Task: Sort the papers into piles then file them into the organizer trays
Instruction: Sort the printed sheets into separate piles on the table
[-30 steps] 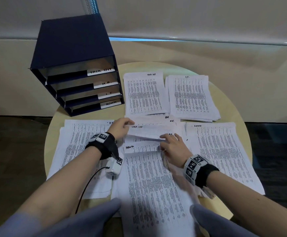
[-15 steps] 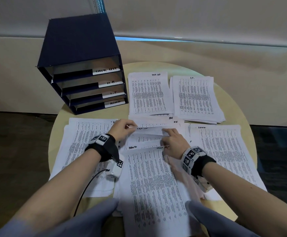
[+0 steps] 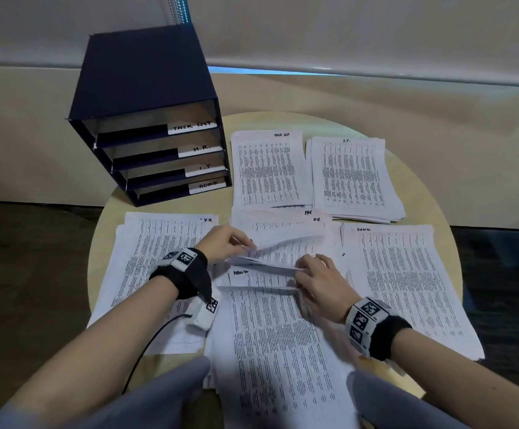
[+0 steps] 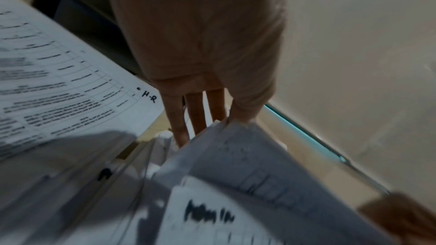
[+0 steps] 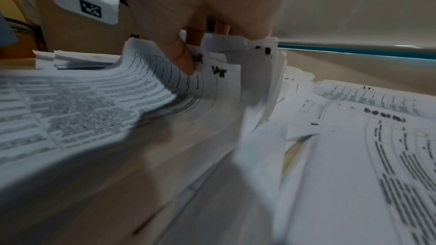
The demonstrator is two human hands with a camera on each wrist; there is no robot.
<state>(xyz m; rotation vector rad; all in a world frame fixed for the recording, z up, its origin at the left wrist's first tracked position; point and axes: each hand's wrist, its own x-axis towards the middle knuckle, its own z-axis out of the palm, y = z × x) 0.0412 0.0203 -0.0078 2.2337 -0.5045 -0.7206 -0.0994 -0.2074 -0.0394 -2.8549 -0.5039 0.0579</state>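
You are pinching sheets of the unsorted stack (image 3: 276, 305) at six o'clock with your left hand (image 3: 227, 243) and right hand (image 3: 320, 280); four piles are growing, the organizer (image 3: 146, 88) at ten o'clock awaiting filing.

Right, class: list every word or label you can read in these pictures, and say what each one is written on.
"TASK LIST": top tray label of the organizer, and the far-left pile.
"H.R.": second tray label.
"H-R": near-left pile.
"I.T": third tray label, far-right pile.
"ADMIN": bottom tray label; sheet in the middle stack.
Right pile's heading and printed tables: too blurred.
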